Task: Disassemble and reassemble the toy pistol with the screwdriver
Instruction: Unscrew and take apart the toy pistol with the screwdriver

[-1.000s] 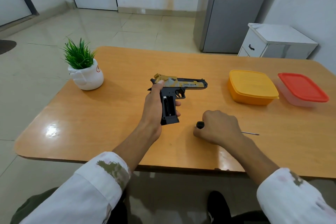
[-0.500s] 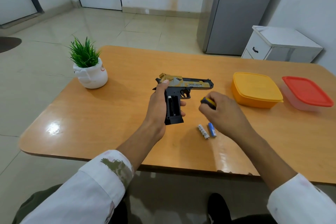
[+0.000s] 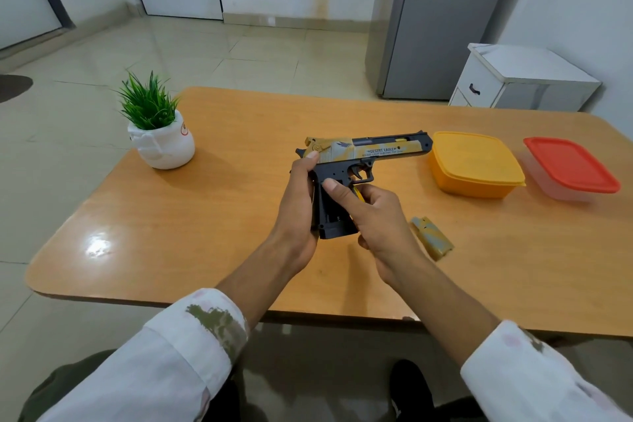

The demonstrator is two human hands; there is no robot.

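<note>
White sleeves [image 3: 178, 353] frame the bottom edge, and both forearms reach forward over the wooden table [image 3: 212, 216]. The left hand [image 3: 298, 202] wraps around the back of the black grip of the toy pistol [image 3: 376, 149], thumb up against the rear of the slide, holding it above the table's middle with the barrel pointing right. The right hand [image 3: 380, 223] curls around the screwdriver [image 3: 359, 193], of which only a bit of yellow-and-black handle shows between the fingers, while its thumb presses on the side of the grip. Just right of that hand, a yellow-grey grip panel [image 3: 432, 238] lies flat on the table. Farther right sit an orange container [image 3: 474, 164] and a red-lidded container [image 3: 572, 166], side by side. A potted plant [image 3: 161, 144] stands at the far left. Beyond the table are a white cabinet [image 3: 520, 79] and a grey fridge [image 3: 445, 20].
</note>
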